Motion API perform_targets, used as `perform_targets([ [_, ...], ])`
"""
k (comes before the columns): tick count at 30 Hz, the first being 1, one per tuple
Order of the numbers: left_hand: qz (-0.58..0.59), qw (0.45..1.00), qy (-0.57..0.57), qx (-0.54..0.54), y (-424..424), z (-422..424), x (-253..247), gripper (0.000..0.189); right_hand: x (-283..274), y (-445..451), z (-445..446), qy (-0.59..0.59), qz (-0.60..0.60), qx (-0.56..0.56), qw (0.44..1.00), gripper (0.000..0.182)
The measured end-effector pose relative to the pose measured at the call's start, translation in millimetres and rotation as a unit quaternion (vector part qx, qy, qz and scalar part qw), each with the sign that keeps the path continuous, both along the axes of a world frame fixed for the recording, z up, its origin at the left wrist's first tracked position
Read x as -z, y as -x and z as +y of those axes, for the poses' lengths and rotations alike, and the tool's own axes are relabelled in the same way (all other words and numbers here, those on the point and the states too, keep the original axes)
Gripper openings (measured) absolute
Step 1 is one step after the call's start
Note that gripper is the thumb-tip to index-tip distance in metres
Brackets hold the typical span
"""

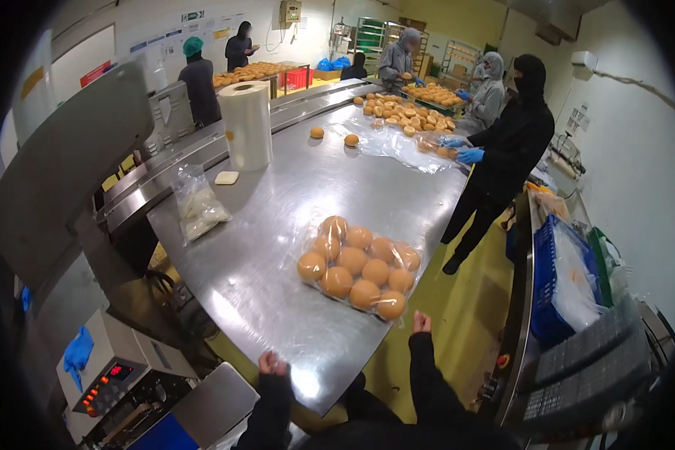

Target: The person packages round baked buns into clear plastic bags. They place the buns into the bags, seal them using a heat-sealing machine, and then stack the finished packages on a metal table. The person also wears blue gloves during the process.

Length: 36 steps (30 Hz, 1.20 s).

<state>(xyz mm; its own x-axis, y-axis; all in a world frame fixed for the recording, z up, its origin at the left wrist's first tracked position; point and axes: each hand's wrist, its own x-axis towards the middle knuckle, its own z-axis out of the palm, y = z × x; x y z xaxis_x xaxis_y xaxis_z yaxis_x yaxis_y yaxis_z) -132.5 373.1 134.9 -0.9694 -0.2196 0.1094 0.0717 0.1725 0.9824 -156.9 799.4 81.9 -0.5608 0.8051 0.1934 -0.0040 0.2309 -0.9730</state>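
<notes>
A clear plastic bag of round brown buns (365, 270) lies on the steel table (247, 264), near its right edge. My left hand (272, 363) is at the table's near left edge with its fingers curled; whether it holds anything cannot be told. My right hand (421, 322) is just off the table's right edge, close below the bag's near corner, fingers bent together, and it is unclear if it touches the film. A clear bag with pale contents (201, 211) rests at the table's left side, beside a small cream-coloured block (226, 178).
A large roll of clear film (246, 126) stands at the back left. Loose buns (408, 115) are heaped at the far end, where a co-worker in black (509, 135) handles bagged buns. A machine with a lit display (118, 370) is at lower left; a blue crate (562, 275) is at right.
</notes>
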Motion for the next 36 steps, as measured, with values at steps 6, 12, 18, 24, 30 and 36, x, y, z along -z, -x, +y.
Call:
perform_targets([
  [6,-0.159,0.971,-0.156,-0.087,228.9,110.9,-27.4,0.053,-24.1,147.5,64.3,-0.007,-0.188,-0.083,0.979,0.061],
  [12,-0.272,0.928,-0.231,-0.108,275.5,141.9,-75.0,0.042,-68.8,166.7,45.6,0.161,-0.121,-0.162,0.966,0.047],
  [18,-0.199,0.951,0.235,0.027,295.1,124.9,-67.3,0.024,-102.8,202.8,63.8,0.161,-0.073,-0.201,0.963,0.043],
  [24,-0.228,0.963,0.135,-0.055,310.3,142.9,-75.8,0.025,-90.8,243.7,97.6,0.196,-0.082,-0.309,0.927,0.042],
  [30,-0.216,0.969,0.109,-0.043,288.1,126.1,-70.3,0.028,-98.7,226.0,75.9,0.283,-0.044,-0.364,0.886,0.043],
  [36,-0.179,0.978,-0.009,-0.108,236.7,81.8,-51.3,0.023,-72.0,120.9,17.2,0.234,-0.063,-0.331,0.912,0.041],
])
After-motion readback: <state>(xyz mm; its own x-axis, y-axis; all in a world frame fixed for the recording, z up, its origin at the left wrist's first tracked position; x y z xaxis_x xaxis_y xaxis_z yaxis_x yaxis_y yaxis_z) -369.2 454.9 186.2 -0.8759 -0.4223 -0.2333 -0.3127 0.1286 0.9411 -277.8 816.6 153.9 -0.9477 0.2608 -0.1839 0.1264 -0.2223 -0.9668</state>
